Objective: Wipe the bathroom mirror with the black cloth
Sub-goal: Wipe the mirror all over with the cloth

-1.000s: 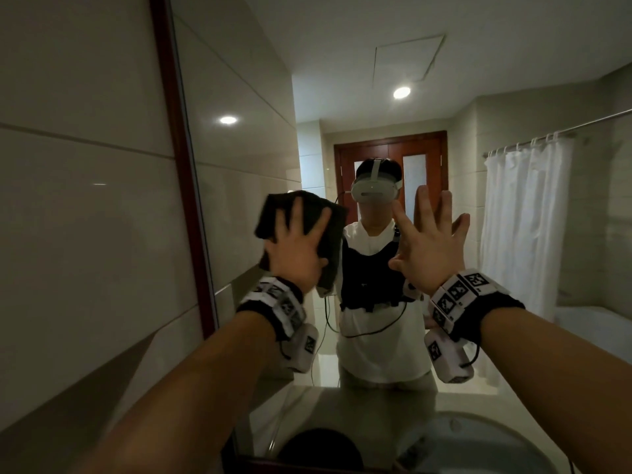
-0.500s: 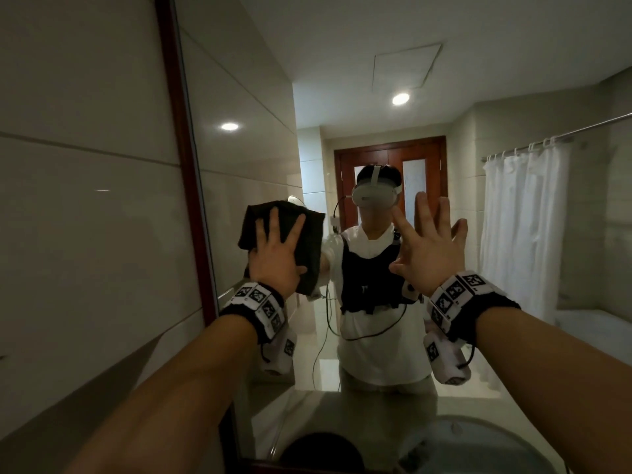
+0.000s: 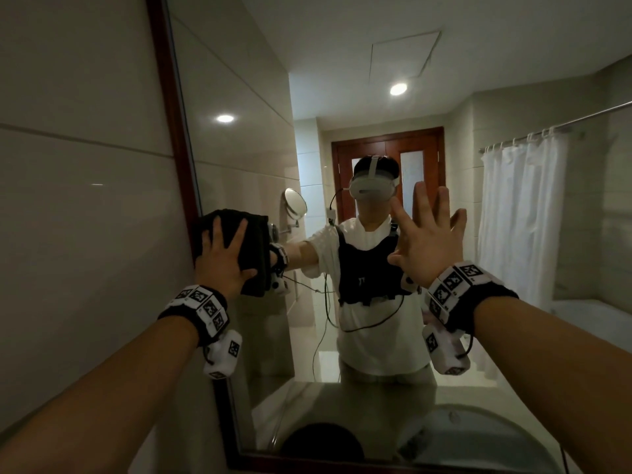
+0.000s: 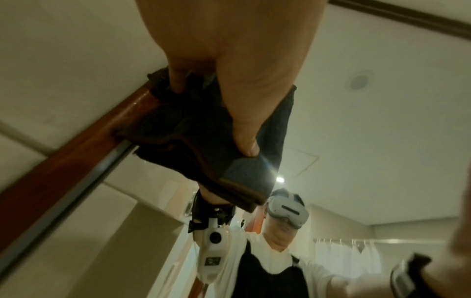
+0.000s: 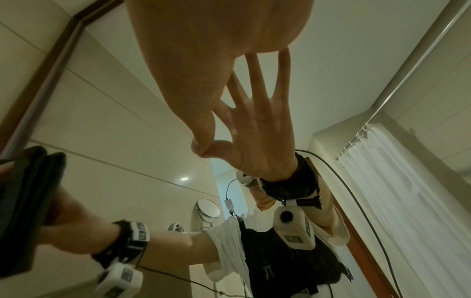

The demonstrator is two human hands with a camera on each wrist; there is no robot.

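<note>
- Mirror (image 3: 444, 234) fills the wall, with a brown frame (image 3: 171, 131) down its left side. A strip of glass near that frame has now been rubbed, so the wipe has gone as far left as it can. The middle and right of the glass likely still need a go.
- Cloth (image 3: 253, 254), black and folded, has slid left across the glass. A second ago it was near the middle, and now it sits right at the frame; in the left wrist view its edge laps onto the wood.
- Left hand (image 3: 222, 261) lies flat on the cloth with its fingers spread, pushing it on the glass. It moved left and a bit down with the cloth.
- Right hand (image 3: 427, 241) holds nothing. Its fingers are spread wide and its fingertips meet the glass. It has stayed in the same spot.
</note>
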